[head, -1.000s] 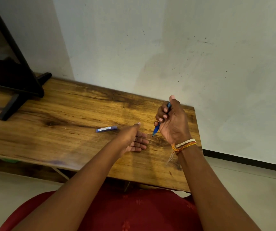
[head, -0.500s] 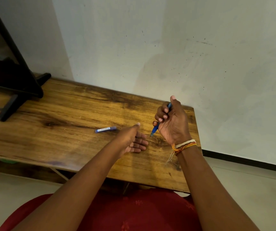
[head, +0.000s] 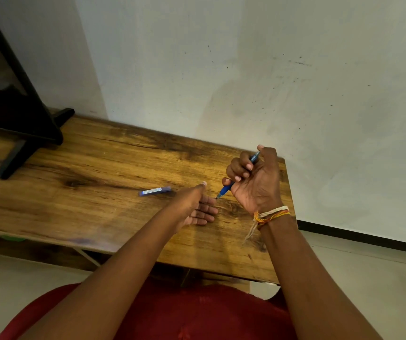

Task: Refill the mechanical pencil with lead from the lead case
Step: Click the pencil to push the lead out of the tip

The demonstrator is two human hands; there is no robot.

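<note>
My right hand (head: 256, 182) is closed in a fist around a blue mechanical pencil (head: 226, 189), thumb at its top end, tip slanting down and left. The tip hangs just over the fingers of my left hand (head: 194, 207), which lies palm-up and empty on the wooden table (head: 94, 192), fingers spread. A small blue lead case (head: 155, 191) with a white label lies flat on the table, a short way left of my left thumb, touched by neither hand.
A black stand (head: 25, 133) rests on the table's far left. A white wall runs right behind the table. The table's right edge lies just beyond my right hand, with pale floor past it. Red cloth covers my lap below.
The pencil tip in my right hand has dropped slightly closer to my left fingers. The left hand and the lead case stay where they were.
</note>
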